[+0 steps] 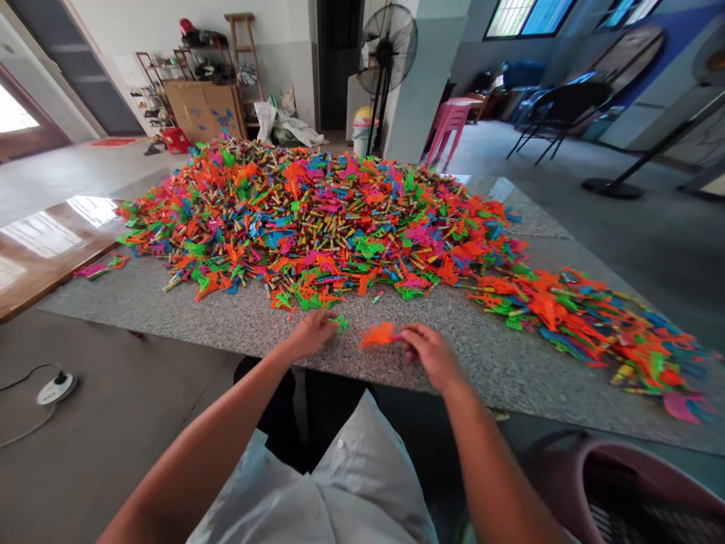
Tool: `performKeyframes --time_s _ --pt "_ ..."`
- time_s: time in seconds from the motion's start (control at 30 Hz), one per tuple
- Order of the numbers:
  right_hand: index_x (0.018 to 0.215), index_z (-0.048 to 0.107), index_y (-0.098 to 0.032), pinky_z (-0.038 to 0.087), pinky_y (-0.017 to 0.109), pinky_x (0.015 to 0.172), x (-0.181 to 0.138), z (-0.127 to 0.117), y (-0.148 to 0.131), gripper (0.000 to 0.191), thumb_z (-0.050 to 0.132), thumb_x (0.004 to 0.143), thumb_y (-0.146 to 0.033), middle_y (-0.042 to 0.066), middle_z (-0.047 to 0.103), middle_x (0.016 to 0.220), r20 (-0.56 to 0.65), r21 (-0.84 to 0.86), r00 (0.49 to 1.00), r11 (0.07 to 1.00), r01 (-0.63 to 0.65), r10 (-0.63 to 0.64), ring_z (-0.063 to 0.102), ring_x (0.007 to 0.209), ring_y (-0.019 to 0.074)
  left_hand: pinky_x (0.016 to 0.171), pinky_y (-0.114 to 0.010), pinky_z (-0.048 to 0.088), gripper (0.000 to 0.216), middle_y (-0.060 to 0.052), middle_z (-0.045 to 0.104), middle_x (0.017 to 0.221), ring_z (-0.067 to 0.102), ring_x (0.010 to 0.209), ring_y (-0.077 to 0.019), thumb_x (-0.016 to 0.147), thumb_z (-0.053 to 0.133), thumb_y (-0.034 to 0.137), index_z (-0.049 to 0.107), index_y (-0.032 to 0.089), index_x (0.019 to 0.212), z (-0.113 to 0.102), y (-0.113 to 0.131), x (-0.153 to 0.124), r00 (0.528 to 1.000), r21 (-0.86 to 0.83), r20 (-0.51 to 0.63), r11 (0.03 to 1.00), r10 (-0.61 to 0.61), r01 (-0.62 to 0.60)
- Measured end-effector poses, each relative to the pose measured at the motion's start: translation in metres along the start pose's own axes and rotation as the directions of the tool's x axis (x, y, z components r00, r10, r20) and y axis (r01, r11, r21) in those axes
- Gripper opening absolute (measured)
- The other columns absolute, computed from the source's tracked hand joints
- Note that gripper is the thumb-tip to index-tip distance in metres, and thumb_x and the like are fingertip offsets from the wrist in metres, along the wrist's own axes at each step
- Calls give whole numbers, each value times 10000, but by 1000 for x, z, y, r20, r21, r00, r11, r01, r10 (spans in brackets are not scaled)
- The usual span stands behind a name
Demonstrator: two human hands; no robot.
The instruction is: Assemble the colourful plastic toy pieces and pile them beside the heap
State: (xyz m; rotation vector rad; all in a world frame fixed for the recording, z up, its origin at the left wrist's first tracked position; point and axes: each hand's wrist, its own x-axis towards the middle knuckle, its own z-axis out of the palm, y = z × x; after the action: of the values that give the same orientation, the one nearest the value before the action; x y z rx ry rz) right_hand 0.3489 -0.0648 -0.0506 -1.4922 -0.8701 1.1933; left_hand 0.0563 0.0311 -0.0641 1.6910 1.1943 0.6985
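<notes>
My right hand (424, 349) is closed in a pinch on the thin pinkish-purple end of an orange plastic toy piece (378, 335). Motion blurs the piece, so its exact shape is unclear. To its left, my left hand (313, 332) has its fingers curled together, with a small green plastic piece (341, 323) at the fingertips. Both hands are low over the near edge of a speckled grey stone tabletop (226, 321). Just beyond them rises a wide heap of small plastic toy pieces (328, 219) in orange, green, blue and pink, mixed with many short patterned tubes.
A smaller pile of similar pieces (566, 310) runs along the table's right side. Below it at the lower right stands a mauve plastic basket (583, 468). A wooden surface (45, 242) adjoins on the left. Behind the table are a standing fan (385, 53) and pink stools (450, 125).
</notes>
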Motion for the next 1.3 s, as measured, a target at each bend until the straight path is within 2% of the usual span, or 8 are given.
performKeyframes --time_s 0.13,0.23,0.47,0.67,0.87,1.03,1.17,1.3 --pt "858 680 -205 428 226 415 40 -83 -15 278 784 715 -419 -24 617 671 -603 142 786 952 273 -135 530 483 120 846 -342 509 268 -78 745 1051 693 952 -245 914 662 311 710 242 1168 -41 -12 14 951 360 -307 929 37 80" --pt "1027 673 -236 436 207 424 66 -115 -25 323 731 767 -419 2 707 901 -751 228 639 844 486 -165 600 537 111 965 -387 498 448 -121 648 1341 626 1210 -302 910 698 352 654 275 1349 -58 -15 21 950 608 -297 786 96 111" --pt "1046 726 -203 537 271 564 86 -18 -21 238 649 874 -350 59 780 944 -212 -317 958 941 118 -192 689 624 171 1021 -408 479 623 -171 556 1459 550 1334 -351 884 754 481 566 224 1420 -64 -6 30 981 760 -183 643 64 100" --pt "1141 726 -145 526 369 935 102 71 -25 301 630 982 -383 183 767 1146 -112 -887 961 462 19 -255 727 1112 313 876 -342 491 380 -103 735 1112 694 1062 -283 904 732 393 612 224 1223 -70 -8 25 973 647 -230 746 -2 155" --pt "1152 717 -106 529 394 871 106 78 -29 387 558 1029 -437 242 757 1111 -138 -939 970 337 -64 -199 741 1070 351 831 -311 529 265 -42 749 951 708 925 -216 830 759 264 691 201 1078 -81 -22 16 872 23 -467 984 -147 179" --pt "912 703 -175 531 372 777 81 79 -18 289 568 994 -417 172 763 900 -78 -803 947 582 126 -312 742 884 302 679 -269 584 315 1 701 763 709 701 -157 701 879 295 644 170 871 -74 -20 -6 905 -698 -189 700 -382 150" --pt "951 642 -227 469 301 521 35 107 -12 266 626 919 -491 54 747 826 159 -287 962 922 259 -220 610 543 181 613 -250 597 345 -1 708 784 725 673 -150 682 896 244 617 171 871 -54 -4 -21 931 -812 -38 554 -362 183" --pt "1068 654 -226 419 264 459 2 134 -11 304 663 901 -480 13 719 827 292 -6 937 979 202 -192 533 501 129 558 -234 573 359 3 699 777 702 627 -137 681 907 287 631 171 878 -35 13 -28 948 -799 41 559 -315 221"
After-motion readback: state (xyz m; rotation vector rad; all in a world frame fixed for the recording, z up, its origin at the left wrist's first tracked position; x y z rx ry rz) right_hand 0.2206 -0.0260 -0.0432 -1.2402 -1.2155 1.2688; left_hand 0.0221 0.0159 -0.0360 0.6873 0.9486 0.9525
